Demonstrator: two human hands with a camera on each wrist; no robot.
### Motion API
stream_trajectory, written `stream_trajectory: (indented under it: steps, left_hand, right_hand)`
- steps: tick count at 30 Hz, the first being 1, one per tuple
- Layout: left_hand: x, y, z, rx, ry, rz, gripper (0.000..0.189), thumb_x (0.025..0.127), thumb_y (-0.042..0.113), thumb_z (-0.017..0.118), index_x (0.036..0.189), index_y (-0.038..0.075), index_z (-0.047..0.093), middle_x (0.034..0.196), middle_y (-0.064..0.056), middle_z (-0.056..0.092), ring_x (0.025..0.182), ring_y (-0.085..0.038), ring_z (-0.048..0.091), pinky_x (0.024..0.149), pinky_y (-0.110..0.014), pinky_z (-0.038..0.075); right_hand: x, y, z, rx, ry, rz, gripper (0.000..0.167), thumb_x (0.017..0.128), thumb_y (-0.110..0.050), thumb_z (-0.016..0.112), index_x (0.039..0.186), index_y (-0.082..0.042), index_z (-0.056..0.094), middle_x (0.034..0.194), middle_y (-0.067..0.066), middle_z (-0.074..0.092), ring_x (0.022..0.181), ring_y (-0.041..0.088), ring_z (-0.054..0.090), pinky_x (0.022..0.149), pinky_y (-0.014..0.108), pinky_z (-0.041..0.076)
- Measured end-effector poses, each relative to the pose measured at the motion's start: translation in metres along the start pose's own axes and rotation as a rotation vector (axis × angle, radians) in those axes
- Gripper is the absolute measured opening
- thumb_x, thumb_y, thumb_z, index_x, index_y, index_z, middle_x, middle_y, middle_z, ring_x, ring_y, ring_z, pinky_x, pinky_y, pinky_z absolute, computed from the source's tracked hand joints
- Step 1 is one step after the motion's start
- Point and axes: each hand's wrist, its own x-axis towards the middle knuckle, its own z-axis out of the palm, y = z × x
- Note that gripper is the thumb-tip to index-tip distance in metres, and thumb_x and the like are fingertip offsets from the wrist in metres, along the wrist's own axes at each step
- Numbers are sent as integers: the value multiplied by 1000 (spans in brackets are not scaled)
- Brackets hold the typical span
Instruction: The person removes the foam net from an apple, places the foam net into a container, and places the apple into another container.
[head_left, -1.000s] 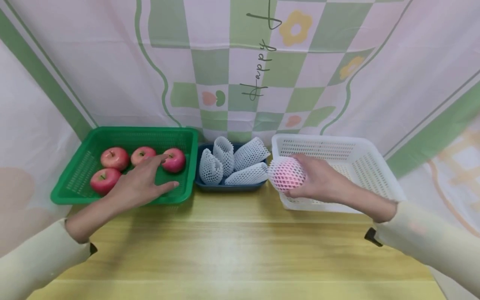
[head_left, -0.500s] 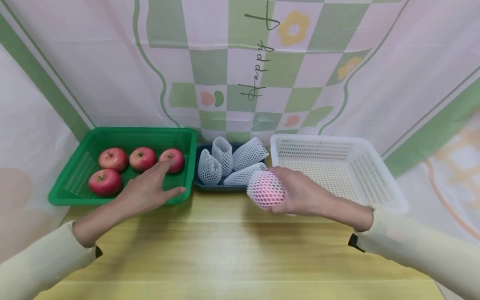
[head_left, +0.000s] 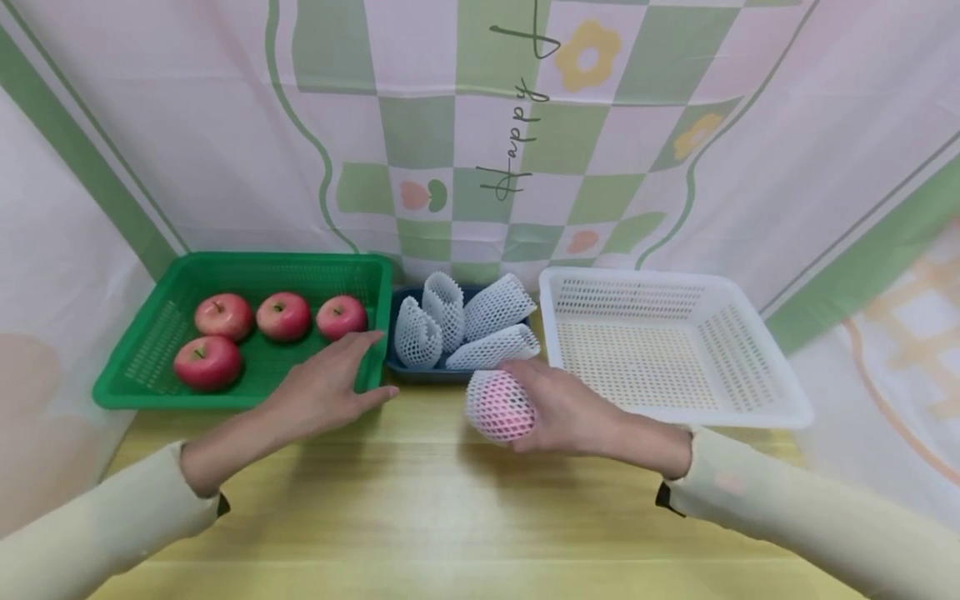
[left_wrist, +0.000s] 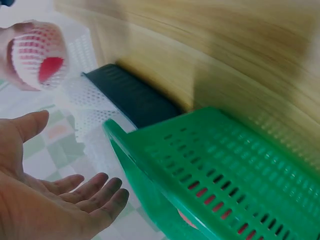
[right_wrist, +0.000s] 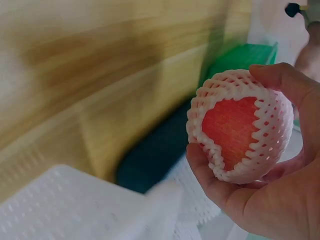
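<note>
My right hand [head_left: 566, 408] grips a red apple [right_wrist: 231, 131] wrapped in a white foam net sleeve [right_wrist: 272, 125], in front of the dark blue tray [head_left: 442, 377]. In the right wrist view, bare red skin shows through the sleeve's opening. My left hand [head_left: 322, 387], fingers spread and holding nothing, is over the front right corner of the green basket [head_left: 135, 398]. Several bare apples lie in that basket, among them a front one [head_left: 208, 363] and one at the right [head_left: 341, 317] just beyond my left fingers. Several foam net sleeves [head_left: 498, 304] lie in the tray.
A white perforated basket [head_left: 787, 400] stands to the right of the tray. All three containers line up along the back of the wooden table [head_left: 450, 517]. Behind them hangs a checked, printed cloth [head_left: 420, 133].
My right hand has carried the sleeved apple leftward and nearer, from the white basket to in front of the tray. My left hand has drawn back rightward, away from the right-hand apple.
</note>
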Motion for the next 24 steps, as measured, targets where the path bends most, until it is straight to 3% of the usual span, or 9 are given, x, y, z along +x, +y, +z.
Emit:
stream_trajectory:
  steps: [8,12,18,24]
  left_hand:
    - [-3,10,11,-14,24,54,79,96,43,79,159,8,45,158,-18,51,139,-39,55,101,-64,54]
    - [-4,15,17,-25,13,66,78,97,42,78,159,7,45,158,-18,51,141,-40,53,104,-65,52]
    - [-5,22,29,-62,24,118,75,97,36,79,158,8,46,155,-17,54,140,-37,54,109,-59,50]
    - [-5,29,45,-144,14,167,74,96,32,80,158,8,46,155,-16,53,140,-36,55,113,-56,49]
  right_hand:
    - [-2,1,25,6,-9,-12,96,63,-19,99,144,1,52,122,19,65,102,31,68,83,46,62]
    - [0,3,34,19,-4,-47,96,61,-17,99,142,3,52,122,21,66,104,33,67,85,48,62]
    - [2,2,44,53,-47,-15,98,63,-18,100,146,2,51,129,25,64,109,36,68,89,52,62]
    - [1,5,53,14,-30,-27,97,63,-21,99,145,2,52,128,23,65,107,35,69,88,51,62]
